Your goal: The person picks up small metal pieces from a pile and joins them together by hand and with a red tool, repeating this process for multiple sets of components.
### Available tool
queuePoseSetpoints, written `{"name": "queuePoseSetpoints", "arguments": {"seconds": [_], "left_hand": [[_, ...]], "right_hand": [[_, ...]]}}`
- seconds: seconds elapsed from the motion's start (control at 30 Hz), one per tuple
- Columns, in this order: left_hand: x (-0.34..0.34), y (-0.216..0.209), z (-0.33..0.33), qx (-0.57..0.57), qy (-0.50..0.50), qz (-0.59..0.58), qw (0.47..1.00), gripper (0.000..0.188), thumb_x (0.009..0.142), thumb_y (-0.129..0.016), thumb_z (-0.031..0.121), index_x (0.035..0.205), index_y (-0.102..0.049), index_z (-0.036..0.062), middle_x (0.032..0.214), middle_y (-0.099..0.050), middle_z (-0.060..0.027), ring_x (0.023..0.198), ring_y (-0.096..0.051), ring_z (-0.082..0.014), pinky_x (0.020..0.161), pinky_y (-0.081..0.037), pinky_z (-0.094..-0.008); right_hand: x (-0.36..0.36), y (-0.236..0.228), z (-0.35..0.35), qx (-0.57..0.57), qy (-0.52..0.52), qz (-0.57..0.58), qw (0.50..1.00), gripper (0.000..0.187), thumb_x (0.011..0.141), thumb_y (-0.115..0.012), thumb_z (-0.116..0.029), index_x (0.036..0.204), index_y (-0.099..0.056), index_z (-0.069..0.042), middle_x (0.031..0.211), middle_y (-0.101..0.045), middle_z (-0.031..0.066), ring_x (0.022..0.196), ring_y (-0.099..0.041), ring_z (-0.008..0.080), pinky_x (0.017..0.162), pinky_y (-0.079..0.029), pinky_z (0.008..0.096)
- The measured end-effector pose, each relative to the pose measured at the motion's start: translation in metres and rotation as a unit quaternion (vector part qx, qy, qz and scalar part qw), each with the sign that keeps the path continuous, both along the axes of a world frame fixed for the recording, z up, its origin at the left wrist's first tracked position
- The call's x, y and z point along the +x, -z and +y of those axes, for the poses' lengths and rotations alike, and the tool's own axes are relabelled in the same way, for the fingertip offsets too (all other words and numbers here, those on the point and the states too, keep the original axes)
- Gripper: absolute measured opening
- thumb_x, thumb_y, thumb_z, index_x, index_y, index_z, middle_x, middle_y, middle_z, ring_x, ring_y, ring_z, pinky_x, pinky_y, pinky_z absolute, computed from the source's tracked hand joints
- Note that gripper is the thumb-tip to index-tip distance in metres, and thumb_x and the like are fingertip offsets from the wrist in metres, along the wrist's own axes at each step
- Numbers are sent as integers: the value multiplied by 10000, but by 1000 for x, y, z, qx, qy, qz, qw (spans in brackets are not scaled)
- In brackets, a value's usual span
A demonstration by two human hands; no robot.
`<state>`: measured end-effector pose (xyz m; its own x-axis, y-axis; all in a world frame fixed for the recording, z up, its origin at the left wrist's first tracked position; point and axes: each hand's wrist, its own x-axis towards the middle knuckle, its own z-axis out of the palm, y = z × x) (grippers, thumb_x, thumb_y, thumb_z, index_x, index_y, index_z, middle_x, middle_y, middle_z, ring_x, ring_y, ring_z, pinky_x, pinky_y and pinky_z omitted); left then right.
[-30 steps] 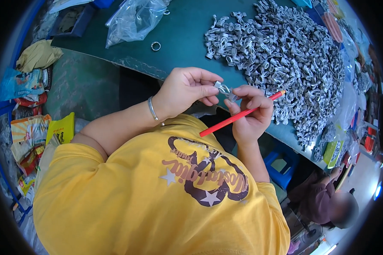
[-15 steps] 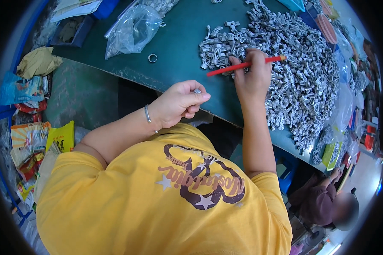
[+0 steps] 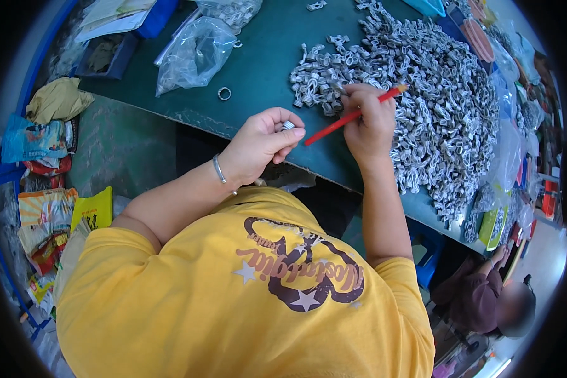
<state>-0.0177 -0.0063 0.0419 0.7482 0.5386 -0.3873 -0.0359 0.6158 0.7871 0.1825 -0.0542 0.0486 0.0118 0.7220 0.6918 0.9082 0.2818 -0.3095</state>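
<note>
My left hand [image 3: 268, 140] is closed, thumb against fingers, on a small ribbed silver metal piece [image 3: 288, 125] that peeks out between the fingertips. A slim red pencil-like stick [image 3: 326, 130] with a yellowish end is gripped in my right hand [image 3: 370, 123]. It slants down to the left, one end close to my left fingertips. Beyond my right hand spreads a large pile of silver metal pieces [image 3: 441, 107], many of them loop-shaped. A small grey piece shows at my right index fingertip; I cannot tell whether it is held or lies in the pile.
On the green table [image 3: 258, 63] lie a single metal ring [image 3: 225, 93] and a clear plastic bag [image 3: 195, 53]. A dark box [image 3: 110, 55] stands at the far left. Food packets [image 3: 47, 214] are stacked left of me. Another person [image 3: 475, 296] sits at lower right.
My right hand has drawn back slightly from the pile, and the red stick now tilts more steeply toward my left hand. More of the metal piece shows in my left fingers.
</note>
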Motion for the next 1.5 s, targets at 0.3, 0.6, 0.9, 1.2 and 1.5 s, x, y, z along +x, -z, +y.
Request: {"name": "queuePoseSetpoints", "arguments": {"seconds": [0.3,0.6,0.9,1.2,1.5], "left_hand": [[2,-13,-1,50,-20,-43,998,256,816,-610,26,1059,-538,-15,826,-587,-47,611,-510,-60,523,-421,-167],[-3,-14,-6,199,12,-59,978,202,802,-610,-18,1001,-575,-22,846,-575,-52,652,-526,-54,555,-436,-165],[-3,-16,-10,184,9,-24,983,194,802,-610,-21,995,-601,-26,841,-583,-55,657,-553,-73,587,-468,-184],[-7,-5,-14,-135,38,-68,988,237,909,-488,141,1068,-527,-31,906,-620,-119,729,-633,-158,578,-523,-231],[-14,4,-6,-158,-18,-62,985,77,888,-535,127,905,-506,58,780,-507,-33,600,-455,-71,445,-332,-170]], "right_hand": [[-32,-14,-42,-245,-172,559,773,127,855,-492,39,884,-401,-45,919,-562,101,734,-538,97,656,-467,219],[-44,10,-59,-171,-169,704,668,216,817,-537,81,867,-376,-55,923,-584,166,811,-608,175,687,-508,249],[-60,12,-62,46,-85,450,888,358,724,-639,123,847,-347,-44,972,-563,211,861,-615,244,707,-525,291],[-68,-6,-56,57,-141,265,952,408,615,-779,5,753,-403,-69,829,-640,161,729,-627,260,601,-491,306],[-29,11,-18,-38,77,62,994,252,670,-699,-39,771,-469,-29,881,-605,149,712,-559,332,616,-441,388]]}}
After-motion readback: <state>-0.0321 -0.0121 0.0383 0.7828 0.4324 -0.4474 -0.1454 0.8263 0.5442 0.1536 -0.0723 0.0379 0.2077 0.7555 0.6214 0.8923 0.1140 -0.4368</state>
